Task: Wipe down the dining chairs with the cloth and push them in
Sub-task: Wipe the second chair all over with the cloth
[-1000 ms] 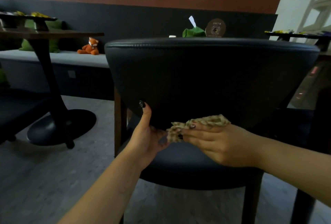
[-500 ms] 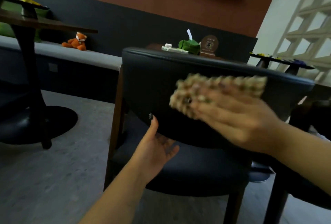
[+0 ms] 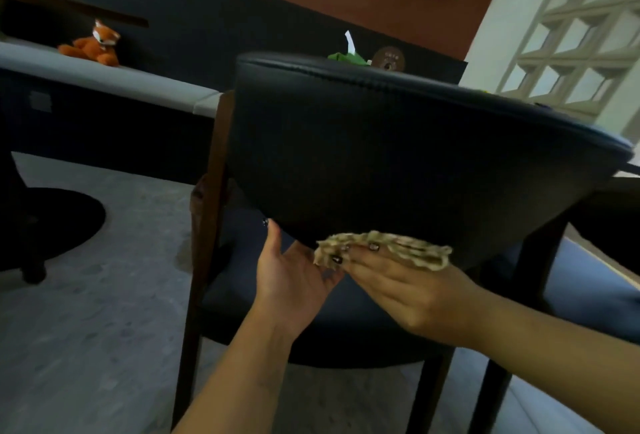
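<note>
Cloth (image 3: 384,249) pressed flat under right hand (image 3: 412,291) at chair backrest's (image 3: 398,156) lower edge; left hand (image 3: 294,277) open, thumb up on the backrest; round sign (image 3: 389,58) lettering unreadable.

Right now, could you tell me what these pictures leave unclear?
- Head view: front of the chair backrest, hidden by its own back.
- Head view: table behind it, blocked by the backrest.
- Head view: left hand fingers, tucked behind the cloth under the right hand.

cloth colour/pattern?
Beige-tan with darker mottled specks, seen in the head view; cloth under the right hand.
</note>
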